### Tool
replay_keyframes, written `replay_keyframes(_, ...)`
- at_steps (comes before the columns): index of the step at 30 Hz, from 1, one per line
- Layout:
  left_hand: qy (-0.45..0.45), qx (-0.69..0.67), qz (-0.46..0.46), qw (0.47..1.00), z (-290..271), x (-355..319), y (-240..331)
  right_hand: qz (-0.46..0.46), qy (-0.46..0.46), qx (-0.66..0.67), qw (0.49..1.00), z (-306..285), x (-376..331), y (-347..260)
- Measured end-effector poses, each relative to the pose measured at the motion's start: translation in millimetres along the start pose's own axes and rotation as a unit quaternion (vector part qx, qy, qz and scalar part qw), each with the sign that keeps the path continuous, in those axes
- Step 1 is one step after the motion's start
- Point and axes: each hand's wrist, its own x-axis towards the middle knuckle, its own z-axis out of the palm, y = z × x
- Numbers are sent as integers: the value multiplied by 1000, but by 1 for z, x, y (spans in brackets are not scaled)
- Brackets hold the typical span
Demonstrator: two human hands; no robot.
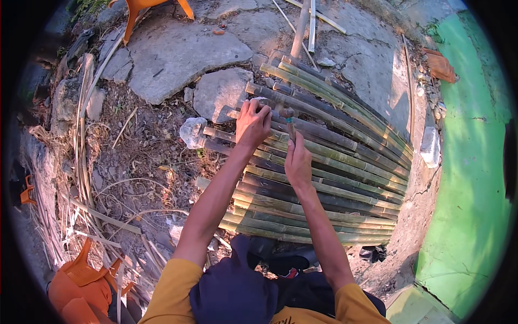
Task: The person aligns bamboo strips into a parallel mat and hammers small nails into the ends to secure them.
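Observation:
Many bamboo poles (324, 156) lie side by side in front of me, spreading like a fan toward the left. My right hand (298, 162) is closed around the handle of a hammer (290, 127), whose brown head rests over or just above the poles. Just left of the hammer head, my left hand (252, 125) is bent down at the poles' left ends with its fingers pinched together. Whatever those fingers hold is hidden beneath them. The two hands are apart, only a short way from each other.
A pale stone (192, 133) sits by the pole ends, and a white block (430, 147) stands to their right. Thin bamboo strips (81, 140) lie at left. Orange plastic chairs (135, 13) stand far left and near left. Green flooring (464, 178) runs along the right.

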Motion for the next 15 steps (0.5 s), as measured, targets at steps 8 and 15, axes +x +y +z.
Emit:
replay_keyframes(8, 24, -2, 4, 1000, 2, 1, -6, 9, 55, 41, 998, -16, 9, -31)
replay_keyframes(15, 25, -4, 6, 1000, 3, -2, -10, 19, -4, 0, 1000, -16, 10, -22)
